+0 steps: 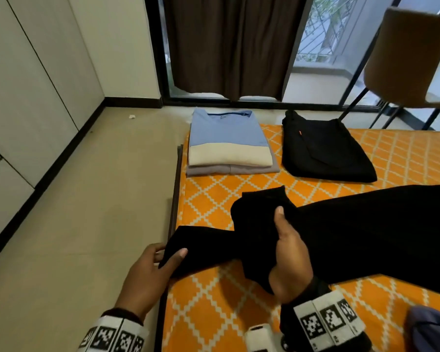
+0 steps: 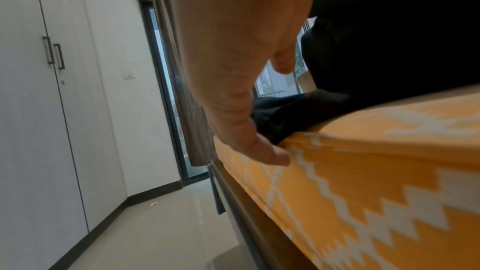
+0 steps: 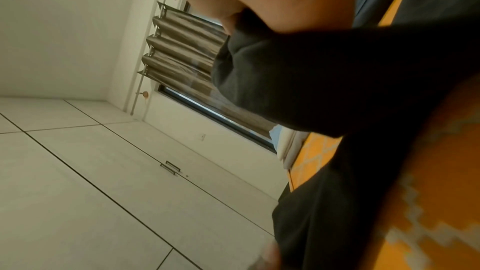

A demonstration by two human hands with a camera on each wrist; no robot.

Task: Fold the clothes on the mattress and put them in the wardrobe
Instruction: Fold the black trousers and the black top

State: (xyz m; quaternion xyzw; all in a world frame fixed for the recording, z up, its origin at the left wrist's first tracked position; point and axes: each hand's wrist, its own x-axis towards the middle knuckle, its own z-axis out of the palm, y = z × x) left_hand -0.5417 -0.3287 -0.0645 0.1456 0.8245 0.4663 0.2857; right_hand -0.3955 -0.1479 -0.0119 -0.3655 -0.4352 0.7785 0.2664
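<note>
A long black garment [image 1: 353,232] lies across the near part of the mattress [image 1: 214,313], which has an orange cover with white diamond lines. The left hand [image 1: 150,273] pinches the left end of the black garment at the mattress edge, with the thumb on top of the cloth. The right hand [image 1: 290,255] grips a bunched part of the same garment in the middle and lifts it a little, with the thumb pressed on the cloth. At the far end of the mattress sits a folded stack [image 1: 229,143] with a blue and cream shirt on top and a grey piece under it. Just to the right of it lies a folded black garment [image 1: 323,151]. The white wardrobe [image 1: 23,97] stands on the left, across the floor, with its doors closed. A brown chair [image 1: 407,59] is at the far right.
</note>
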